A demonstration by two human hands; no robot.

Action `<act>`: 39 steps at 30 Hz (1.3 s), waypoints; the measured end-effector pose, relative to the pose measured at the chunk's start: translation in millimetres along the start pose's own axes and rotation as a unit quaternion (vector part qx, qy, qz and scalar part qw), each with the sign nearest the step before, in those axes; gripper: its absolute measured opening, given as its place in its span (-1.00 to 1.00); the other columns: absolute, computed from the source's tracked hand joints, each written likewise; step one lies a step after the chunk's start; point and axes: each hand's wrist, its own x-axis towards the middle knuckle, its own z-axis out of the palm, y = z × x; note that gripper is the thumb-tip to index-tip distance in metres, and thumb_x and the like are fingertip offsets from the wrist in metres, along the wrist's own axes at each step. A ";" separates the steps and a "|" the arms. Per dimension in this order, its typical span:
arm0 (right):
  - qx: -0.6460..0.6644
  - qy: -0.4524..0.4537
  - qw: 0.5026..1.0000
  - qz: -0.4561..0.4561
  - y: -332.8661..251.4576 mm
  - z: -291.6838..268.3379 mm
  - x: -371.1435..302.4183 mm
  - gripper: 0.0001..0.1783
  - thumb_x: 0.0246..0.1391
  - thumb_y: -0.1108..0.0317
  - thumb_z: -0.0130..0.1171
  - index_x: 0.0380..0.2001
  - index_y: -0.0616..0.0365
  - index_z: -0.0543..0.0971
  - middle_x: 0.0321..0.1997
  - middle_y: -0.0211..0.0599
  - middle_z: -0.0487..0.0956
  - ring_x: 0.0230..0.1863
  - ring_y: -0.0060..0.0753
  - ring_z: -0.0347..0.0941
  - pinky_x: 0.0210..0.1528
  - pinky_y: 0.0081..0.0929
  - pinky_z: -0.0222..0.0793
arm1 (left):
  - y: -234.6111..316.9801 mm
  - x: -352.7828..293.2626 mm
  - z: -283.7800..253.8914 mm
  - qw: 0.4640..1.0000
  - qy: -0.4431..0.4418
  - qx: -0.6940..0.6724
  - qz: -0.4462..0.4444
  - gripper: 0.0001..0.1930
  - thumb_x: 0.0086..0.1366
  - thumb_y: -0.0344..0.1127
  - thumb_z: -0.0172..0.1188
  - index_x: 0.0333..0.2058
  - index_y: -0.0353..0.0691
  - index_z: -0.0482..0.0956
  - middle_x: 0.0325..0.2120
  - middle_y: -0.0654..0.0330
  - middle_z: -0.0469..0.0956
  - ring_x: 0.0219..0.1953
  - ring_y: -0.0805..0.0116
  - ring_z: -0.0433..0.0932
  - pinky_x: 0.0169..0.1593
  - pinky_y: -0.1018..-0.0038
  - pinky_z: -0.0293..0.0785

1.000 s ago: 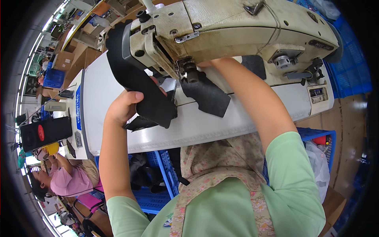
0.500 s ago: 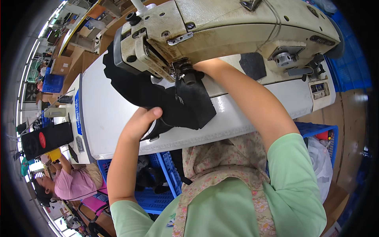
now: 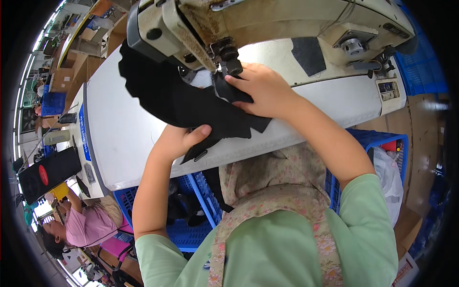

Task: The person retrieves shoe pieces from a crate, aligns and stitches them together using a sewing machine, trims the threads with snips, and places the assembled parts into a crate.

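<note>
Left hand [image 3: 179,141] had the near edge of a curved, jagged-edged black flexible sheet [image 3: 167,98] pinched, thumb on top. Right hand [image 3: 267,91] touched dark material; couldn't tell if gripping. Sheet spanned between hands, cream metal sewing machine [image 3: 267,21] just beyond.

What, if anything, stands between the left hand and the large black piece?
Nothing visible does: the left hand holds the large black piece at its near edge, thumb on top. The right hand is off to the right, beside the sewing machine's foot.
</note>
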 end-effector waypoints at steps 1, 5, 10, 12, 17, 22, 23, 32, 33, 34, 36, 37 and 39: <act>0.006 -0.024 1.000 -0.003 1.5 -5.1 -2.0 -0.44 -0.14 0.12 0.36 -0.05 0.15 0.58 0.15 -0.17 0.48 0.24 -0.14 0.34 0.21 -0.23 0.30 | 7.0 -1.7 4.7 1.000 -0.011 0.009 -0.026 -0.40 0.12 -0.08 0.26 0.06 -0.35 0.44 0.04 -0.02 0.45 0.12 0.11 0.40 0.20 0.26 0.28; -0.009 -0.034 0.999 -0.022 6.8 -7.9 -11.4 -0.42 -0.13 0.11 0.36 -0.01 0.14 0.57 0.19 -0.21 0.47 0.27 -0.17 0.33 0.26 -0.27 0.28 | 18.9 -6.0 26.5 0.997 0.001 0.057 -0.055 -0.54 0.11 -0.10 0.24 -0.10 -0.31 0.54 -0.18 0.00 0.57 -0.10 0.07 0.54 0.02 0.27 0.41; -0.012 -0.047 0.999 -0.002 5.7 -7.4 -13.7 -0.40 -0.10 0.12 0.36 0.04 0.11 0.54 0.22 -0.25 0.45 0.30 -0.20 0.29 0.28 -0.29 0.26 | 23.7 -6.9 30.3 0.992 -0.040 0.059 -0.103 -0.37 0.18 0.07 0.14 0.01 -0.41 0.44 -0.09 0.02 0.50 -0.01 0.20 0.45 0.10 0.33 0.34; -0.001 -0.024 1.000 -0.013 9.5 -6.4 -12.9 -0.35 -0.14 0.29 0.38 0.11 0.05 0.48 0.19 -0.27 0.45 0.22 -0.08 0.32 0.21 -0.26 0.30 | 22.9 -5.4 34.1 0.995 -0.025 0.070 -0.070 -0.37 0.19 0.06 0.14 0.02 -0.40 0.43 -0.09 0.02 0.49 -0.01 0.20 0.45 0.10 0.33 0.34; -0.018 -0.055 0.998 0.004 11.2 -9.8 -9.1 -0.43 -0.07 0.18 0.35 0.06 0.06 0.53 0.24 -0.29 0.43 0.30 -0.22 0.29 0.30 -0.31 0.24 | 23.6 -3.4 40.2 0.996 -0.018 0.046 -0.073 -0.38 0.20 0.06 0.15 0.02 -0.40 0.42 -0.09 0.02 0.49 -0.01 0.20 0.45 0.09 0.33 0.34; -0.004 -0.065 0.998 0.008 15.8 -12.7 -8.1 -0.43 -0.08 0.22 0.37 0.07 0.05 0.52 0.25 -0.31 0.43 0.31 -0.22 0.28 0.30 -0.30 0.24 | 28.0 -1.8 44.0 0.995 -0.020 0.028 -0.089 -0.40 0.19 0.04 0.17 0.00 -0.40 0.44 -0.10 0.03 0.50 -0.03 0.20 0.46 0.07 0.34 0.36; -0.004 -0.064 0.998 0.006 16.9 -12.9 -8.3 -0.42 -0.09 0.23 0.38 0.07 0.05 0.53 0.25 -0.31 0.43 0.31 -0.22 0.28 0.30 -0.30 0.24 | 28.5 -1.5 44.4 0.995 -0.022 0.031 -0.097 -0.40 0.19 0.04 0.18 0.00 -0.39 0.45 -0.11 0.03 0.50 -0.04 0.20 0.47 0.06 0.34 0.37; -0.002 -0.059 0.998 -0.006 19.5 -15.2 -9.3 -0.41 -0.10 0.26 0.38 0.07 0.05 0.52 0.25 -0.31 0.43 0.31 -0.23 0.28 0.30 -0.31 0.25 | 28.4 -1.6 50.6 0.994 -0.017 0.033 -0.100 -0.45 0.14 -0.04 0.20 -0.03 -0.38 0.47 -0.13 0.03 0.52 -0.08 0.20 0.50 0.01 0.34 0.41; -0.007 -0.055 0.998 -0.007 19.6 -15.0 -8.8 -0.41 -0.10 0.26 0.38 0.07 0.05 0.52 0.25 -0.31 0.43 0.31 -0.23 0.28 0.30 -0.31 0.24 | 28.4 -1.4 50.7 0.993 -0.019 0.032 -0.112 -0.46 0.13 -0.06 0.20 -0.03 -0.38 0.47 -0.13 0.03 0.52 -0.09 0.20 0.50 0.00 0.34 0.41; -0.007 -0.056 0.998 -0.007 19.8 -15.0 -8.9 -0.41 -0.10 0.26 0.38 0.07 0.05 0.52 0.25 -0.31 0.43 0.31 -0.23 0.28 0.30 -0.31 0.24 | 28.8 -1.4 51.0 0.993 -0.019 0.031 -0.113 -0.46 0.13 -0.06 0.20 -0.03 -0.38 0.47 -0.13 0.03 0.52 -0.09 0.20 0.50 0.00 0.34 0.41; -0.007 -0.064 0.998 -0.005 20.1 -16.3 -8.4 -0.41 -0.10 0.26 0.38 0.07 0.05 0.52 0.25 -0.31 0.42 0.30 -0.21 0.27 0.30 -0.29 0.23 | 30.6 -1.4 51.2 0.994 -0.015 0.023 -0.102 -0.47 0.12 -0.08 0.20 -0.03 -0.37 0.47 -0.07 -0.01 0.49 -0.02 0.14 0.48 0.08 0.30 0.38; -0.008 -0.063 0.998 -0.008 19.6 -17.2 -7.7 -0.41 -0.10 0.26 0.38 0.07 0.05 0.52 0.25 -0.31 0.42 0.30 -0.21 0.27 0.30 -0.29 0.23 | 29.7 -1.3 51.7 0.995 -0.012 0.025 -0.101 -0.47 0.12 -0.08 0.20 -0.03 -0.37 0.47 -0.07 -0.01 0.49 -0.02 0.14 0.48 0.08 0.30 0.38; 0.006 -0.071 0.997 -0.006 18.8 -18.5 -8.0 -0.42 -0.09 0.26 0.37 0.07 0.06 0.51 0.25 -0.30 0.42 0.30 -0.19 0.28 0.30 -0.27 0.22 | 24.7 -0.6 54.3 0.994 0.050 0.094 0.026 -0.62 0.04 -0.23 0.22 -0.15 -0.26 0.55 -0.30 0.06 0.56 -0.23 0.12 0.55 -0.08 0.34 0.46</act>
